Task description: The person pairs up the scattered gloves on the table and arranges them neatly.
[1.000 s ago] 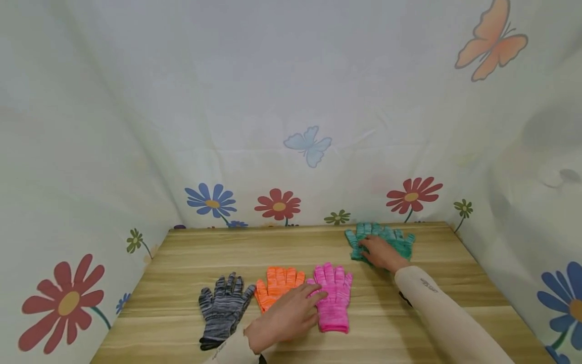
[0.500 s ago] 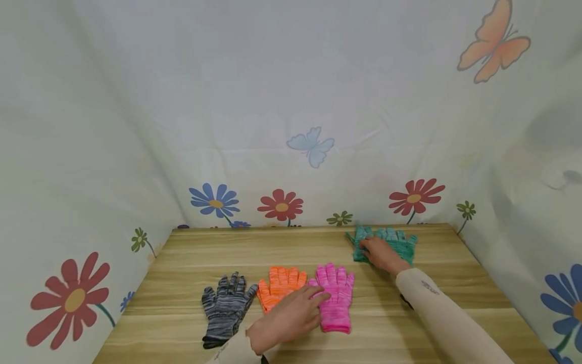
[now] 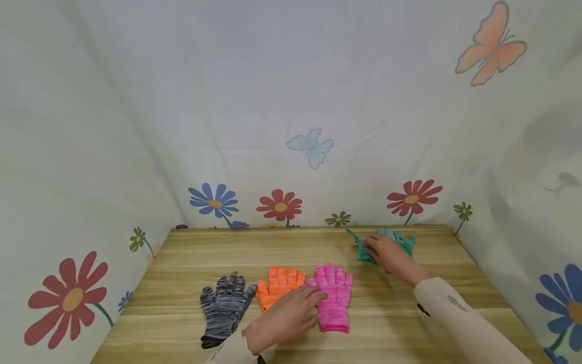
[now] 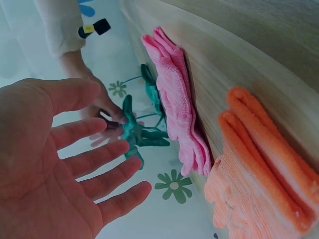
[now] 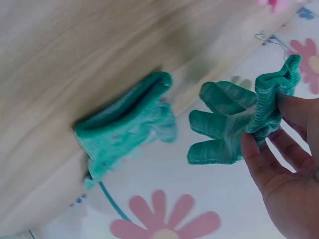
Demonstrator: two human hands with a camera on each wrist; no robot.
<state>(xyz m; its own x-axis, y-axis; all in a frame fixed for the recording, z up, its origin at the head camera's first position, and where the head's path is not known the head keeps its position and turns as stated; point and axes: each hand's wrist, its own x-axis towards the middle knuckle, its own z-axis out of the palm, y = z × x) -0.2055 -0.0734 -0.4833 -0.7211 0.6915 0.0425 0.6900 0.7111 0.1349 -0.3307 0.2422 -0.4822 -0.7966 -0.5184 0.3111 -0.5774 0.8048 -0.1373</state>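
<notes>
My right hand (image 3: 392, 255) pinches a green knit glove (image 5: 227, 127) near its cuff, at the table's far right. In the right wrist view this glove is lifted off the table, and its fingers point away from my hand. The other green glove (image 5: 122, 137) lies on the table beside it. My left hand (image 3: 288, 318) hovers with relaxed fingers above the orange gloves (image 3: 281, 282) and the left edge of the pink gloves (image 3: 335, 306), holding nothing. It hides the lower part of the orange ones. In the left wrist view, the pink and orange gloves each lie as a stacked pair.
A dark grey striped glove (image 3: 224, 309) lies at the left of the row on the wood-grain table (image 3: 254, 247). White cloth (image 3: 245, 101) printed with flowers and butterflies hangs behind the table and along both sides.
My right hand has pulled one green glove up and slightly right, off the other, which stays on the table. The left hand has stayed in place over the orange and pink gloves.
</notes>
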